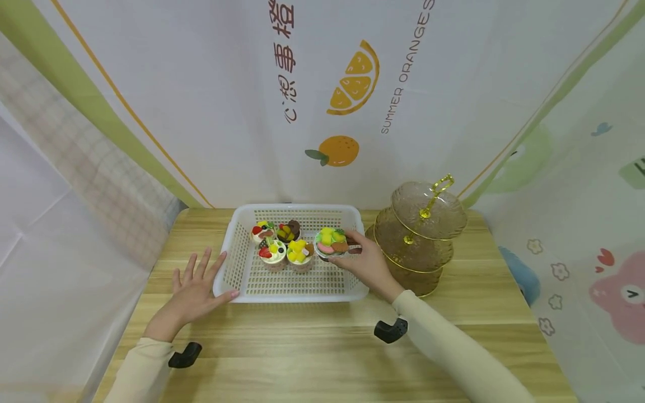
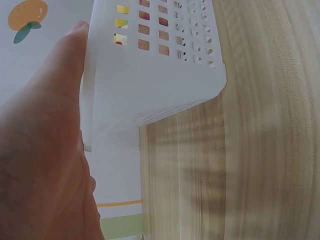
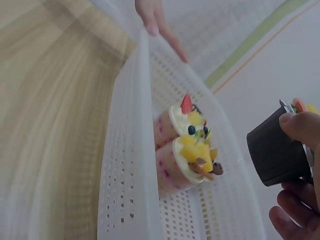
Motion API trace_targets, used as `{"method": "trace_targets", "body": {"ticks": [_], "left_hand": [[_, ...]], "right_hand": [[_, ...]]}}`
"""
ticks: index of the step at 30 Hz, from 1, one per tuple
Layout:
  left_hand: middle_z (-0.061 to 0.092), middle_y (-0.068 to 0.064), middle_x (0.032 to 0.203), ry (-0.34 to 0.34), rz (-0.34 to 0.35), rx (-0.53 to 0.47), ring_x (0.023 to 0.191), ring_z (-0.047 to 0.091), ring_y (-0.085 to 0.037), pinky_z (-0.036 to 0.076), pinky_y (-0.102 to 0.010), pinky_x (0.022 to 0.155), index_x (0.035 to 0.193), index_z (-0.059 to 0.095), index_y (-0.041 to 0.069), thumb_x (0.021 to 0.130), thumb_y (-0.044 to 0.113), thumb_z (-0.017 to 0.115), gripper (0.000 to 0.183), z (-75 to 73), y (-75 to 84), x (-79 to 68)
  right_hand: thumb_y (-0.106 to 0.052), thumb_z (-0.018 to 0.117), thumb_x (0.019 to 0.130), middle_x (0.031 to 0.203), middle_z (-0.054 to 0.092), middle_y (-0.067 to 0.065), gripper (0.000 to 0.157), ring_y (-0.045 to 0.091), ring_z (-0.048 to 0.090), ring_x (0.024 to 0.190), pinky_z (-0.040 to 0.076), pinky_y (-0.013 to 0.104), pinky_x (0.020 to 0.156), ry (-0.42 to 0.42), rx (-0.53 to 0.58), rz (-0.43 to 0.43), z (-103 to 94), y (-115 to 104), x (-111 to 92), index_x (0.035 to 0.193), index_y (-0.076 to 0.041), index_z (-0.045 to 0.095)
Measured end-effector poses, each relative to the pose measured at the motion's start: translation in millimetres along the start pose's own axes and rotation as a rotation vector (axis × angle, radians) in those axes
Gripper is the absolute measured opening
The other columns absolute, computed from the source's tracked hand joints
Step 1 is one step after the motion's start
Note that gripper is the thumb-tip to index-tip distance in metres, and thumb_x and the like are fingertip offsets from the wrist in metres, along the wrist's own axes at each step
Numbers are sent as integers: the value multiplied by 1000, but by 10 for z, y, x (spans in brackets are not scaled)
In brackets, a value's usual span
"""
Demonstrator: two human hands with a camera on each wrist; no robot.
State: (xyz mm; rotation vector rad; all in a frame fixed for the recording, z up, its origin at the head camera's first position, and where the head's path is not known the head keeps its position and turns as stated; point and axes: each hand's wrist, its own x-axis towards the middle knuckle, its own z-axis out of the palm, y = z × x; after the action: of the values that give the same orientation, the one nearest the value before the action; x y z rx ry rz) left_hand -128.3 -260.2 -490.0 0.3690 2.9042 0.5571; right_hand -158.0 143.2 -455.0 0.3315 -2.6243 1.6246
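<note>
A white perforated plastic basket [image 1: 297, 298] stands at the back of the table. My left hand [image 1: 194, 291] rests at its left end, fingers spread, the thumb along the rim; in the left wrist view the thumb lies against the basket wall. Over the basket's right part, my right hand [image 1: 370, 263] pinches a dessert cup [image 1: 330, 242] topped with yellow and green fruit pieces. The right wrist view shows that cup as black [image 3: 280, 147] and tilted, the thumb near its rim. Several other fruit-topped dessert cups [image 3: 172, 170] stand together in the basket's left half.
Right of the basket is a three-tier stand [image 1: 428, 240] of clear, gold-edged plates with a gold handle, close beside my right hand. The wooden table [image 1: 282, 352] backs onto a white curtain [image 1: 227, 140] with orange prints.
</note>
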Motion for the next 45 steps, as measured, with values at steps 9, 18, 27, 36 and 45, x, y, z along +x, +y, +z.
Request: {"method": "trace_targets", "body": {"ticks": [9, 18, 27, 36, 45], "left_hand": [[-6, -25, 166, 1, -8, 9, 146, -12, -53, -7, -79, 103, 165, 11, 16, 93, 66, 59, 100, 12, -9, -10], [-6, -25, 166, -7, -12, -7, 146, -12, -54, -10, -78, 103, 164, 11, 16, 93, 66, 59, 100, -12, 6, -18], [-5, -27, 165, -7, -11, -5, 146, -13, -54, -9, -78, 103, 164, 10, 15, 93, 65, 59, 100, -23, 1, -27], [-7, -25, 166, -9, -5, 1, 146, -13, -53, -9, -77, 104, 165, 10, 16, 93, 66, 59, 100, -19, 0, -3], [-9, -24, 166, -14, 2, -13, 146, -15, -52, -10, -77, 104, 165, 9, 17, 93, 65, 60, 101, -23, 1, 6]], "right_hand": [[-21, 90, 80, 115, 69, 7, 67, 22, 68, 98, 57, 47, 78, 38, -16, -71, -409, -105, -398, 138, -5, 61], [-6, 89, 78, 114, 70, 10, 62, 19, 66, 98, 51, 21, 81, 172, -85, -112, -951, -331, -760, 134, -1, 63], [-5, 86, 81, 125, 63, 8, 59, 5, 54, 113, 38, 18, 97, 332, -163, -70, -1486, -447, -752, 135, 0, 62], [-17, 84, 87, 143, 52, 27, 72, 44, 44, 134, 29, 55, 112, 350, -196, 5, -1811, -284, -533, 144, 8, 49], [-25, 83, 89, 144, 49, 29, 76, 46, 35, 140, 21, 66, 112, 286, -208, 35, -1876, -151, -435, 147, 7, 47]]}}
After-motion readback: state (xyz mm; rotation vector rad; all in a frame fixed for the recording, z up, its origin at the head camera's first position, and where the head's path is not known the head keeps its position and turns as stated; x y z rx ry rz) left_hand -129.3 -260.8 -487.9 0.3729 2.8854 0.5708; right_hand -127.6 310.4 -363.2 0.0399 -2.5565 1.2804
